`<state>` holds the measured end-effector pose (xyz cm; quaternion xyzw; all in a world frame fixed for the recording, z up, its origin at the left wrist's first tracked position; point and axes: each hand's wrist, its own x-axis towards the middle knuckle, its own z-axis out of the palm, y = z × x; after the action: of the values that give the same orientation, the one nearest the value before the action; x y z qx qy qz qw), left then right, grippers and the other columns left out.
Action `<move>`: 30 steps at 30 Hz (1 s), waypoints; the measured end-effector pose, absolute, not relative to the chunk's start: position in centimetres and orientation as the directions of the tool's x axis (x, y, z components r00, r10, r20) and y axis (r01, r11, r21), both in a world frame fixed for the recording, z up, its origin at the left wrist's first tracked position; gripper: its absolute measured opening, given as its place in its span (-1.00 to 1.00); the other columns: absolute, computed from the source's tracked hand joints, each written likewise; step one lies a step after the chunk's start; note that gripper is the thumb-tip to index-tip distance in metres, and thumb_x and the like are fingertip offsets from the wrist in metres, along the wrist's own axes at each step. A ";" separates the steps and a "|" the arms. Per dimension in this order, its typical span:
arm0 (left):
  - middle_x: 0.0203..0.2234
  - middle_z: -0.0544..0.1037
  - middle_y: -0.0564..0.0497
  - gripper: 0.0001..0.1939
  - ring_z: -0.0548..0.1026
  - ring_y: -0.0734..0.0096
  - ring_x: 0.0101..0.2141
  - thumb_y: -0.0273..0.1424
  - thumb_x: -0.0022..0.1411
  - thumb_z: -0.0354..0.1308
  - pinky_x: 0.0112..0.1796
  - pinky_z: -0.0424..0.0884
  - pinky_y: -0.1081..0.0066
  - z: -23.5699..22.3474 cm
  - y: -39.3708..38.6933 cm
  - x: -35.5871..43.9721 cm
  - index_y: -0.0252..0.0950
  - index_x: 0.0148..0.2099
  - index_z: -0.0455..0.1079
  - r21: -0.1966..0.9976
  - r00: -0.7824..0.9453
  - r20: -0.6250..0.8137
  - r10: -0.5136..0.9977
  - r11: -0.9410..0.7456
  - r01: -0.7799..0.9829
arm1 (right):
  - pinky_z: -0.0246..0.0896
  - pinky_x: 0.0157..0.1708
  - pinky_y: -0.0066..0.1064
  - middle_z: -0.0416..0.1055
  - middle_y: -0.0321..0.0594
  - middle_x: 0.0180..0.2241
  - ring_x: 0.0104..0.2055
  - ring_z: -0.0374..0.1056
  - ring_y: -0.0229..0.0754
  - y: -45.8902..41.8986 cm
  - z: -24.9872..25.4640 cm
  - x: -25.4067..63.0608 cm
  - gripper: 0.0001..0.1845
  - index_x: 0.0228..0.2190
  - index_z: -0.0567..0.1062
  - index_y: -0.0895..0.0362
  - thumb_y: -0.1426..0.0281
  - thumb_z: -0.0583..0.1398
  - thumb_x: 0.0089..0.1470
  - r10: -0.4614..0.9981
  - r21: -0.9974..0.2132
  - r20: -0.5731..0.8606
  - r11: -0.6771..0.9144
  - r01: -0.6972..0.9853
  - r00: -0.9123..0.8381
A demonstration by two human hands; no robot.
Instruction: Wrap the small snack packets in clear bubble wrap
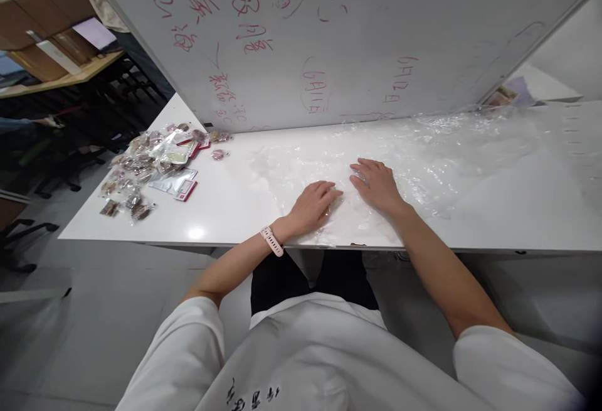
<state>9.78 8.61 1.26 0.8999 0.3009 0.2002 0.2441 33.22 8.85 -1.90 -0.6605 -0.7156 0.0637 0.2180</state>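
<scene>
My left hand [313, 208], with a pale pink band [273, 241] on its wrist, rests on thin clear plastic [294, 163] near the table's front edge. Its fingers are stretched forward and a little bent. My right hand [377, 186] lies on the same plastic to the right, palm down with the fingers apart. Neither hand grips anything that I can see. The crinkled plastic spreads under and around both hands and on to the right. Whether it is one sheet or several bags I cannot tell.
On the left of the white table [226, 210] is a pile of small wrapped packets [136, 163] with a silver pouch [172, 182]. A whiteboard [291, 41] with red writing stands along the back edge. Beyond it, at left, are a desk [101, 66], chairs and a person.
</scene>
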 end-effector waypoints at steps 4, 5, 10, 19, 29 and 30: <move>0.47 -0.11 -0.10 -0.30 -0.24 -0.01 0.45 -0.06 0.37 0.06 0.36 -0.26 -0.16 2.3 7.3 8.5 -0.03 0.46 -0.01 0.537 0.808 0.045 0.588 -0.696 0.477 | 0.02 0.26 0.00 0.25 -0.12 0.30 0.33 0.11 0.07 9.1 -2.1 33.3 -0.49 0.15 0.44 0.07 0.18 -0.03 0.32 0.975 -0.389 0.219 0.124 0.913 -0.039; 0.48 -0.18 -0.06 -0.25 -0.29 0.01 0.45 -0.03 0.37 0.06 0.37 -0.27 -0.14 3.0 6.9 7.7 0.00 0.48 -0.09 0.547 0.800 0.042 0.598 -0.684 0.483 | 0.02 0.26 0.01 0.26 -0.11 0.29 0.32 0.11 0.08 9.2 -2.0 33.3 -0.49 0.16 0.43 0.08 0.17 -0.03 0.32 0.974 -0.401 0.225 0.123 0.908 -0.032; 0.46 -0.08 -0.10 -0.10 -0.17 -0.04 0.44 -0.02 0.25 0.24 0.38 -0.13 -0.10 3.5 3.3 3.0 -0.01 0.48 -0.09 0.488 0.767 0.141 0.626 -0.718 0.497 | 0.07 0.25 -0.03 0.36 -0.10 0.20 0.26 0.20 0.04 7.7 0.4 33.1 -0.52 0.13 0.45 0.04 0.12 -0.02 0.35 0.913 -0.528 0.404 0.189 0.828 0.049; 0.01 0.57 -0.10 -0.71 0.49 0.22 0.09 -0.59 0.35 0.08 0.22 0.29 -0.01 -2.9 -4.1 1.1 -0.20 0.06 0.38 0.301 0.452 0.524 0.721 -0.654 0.694 | 0.21 0.16 -0.03 0.42 -0.10 0.16 0.21 0.30 0.04 -5.3 -0.8 30.2 -0.60 0.11 0.44 0.02 0.32 0.22 0.25 0.833 -0.415 0.392 0.539 0.733 -0.391; -0.50 0.54 0.06 -0.85 0.47 0.39 -0.43 -0.33 0.38 0.12 -0.26 0.39 0.34 1.4 1.5 2.4 -0.22 -0.27 0.43 0.533 0.203 0.532 0.822 -0.511 0.674 | 0.24 -0.24 -0.30 0.52 -0.25 -0.46 -0.37 0.41 -0.19 -3.0 1.5 29.4 -0.68 -0.41 0.53 0.07 0.24 0.10 0.32 0.924 -0.624 0.371 0.320 0.713 -0.089; -0.53 0.51 0.07 -0.86 0.45 0.38 -0.45 -0.33 0.36 0.13 -0.32 0.35 0.36 1.6 2.4 2.6 -0.22 -0.27 0.44 0.548 0.191 0.465 0.865 -0.450 0.705 | 0.21 -0.32 -0.32 0.49 -0.26 -0.50 -0.42 0.39 -0.19 -2.2 1.6 29.3 -0.63 -0.44 0.53 0.08 0.18 0.10 0.31 0.947 -0.652 0.319 0.242 0.719 -0.030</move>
<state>2.60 2.36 1.63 0.7644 0.5133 0.3754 0.1065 29.33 -2.17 1.60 -0.5952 -0.6999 0.1577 0.3619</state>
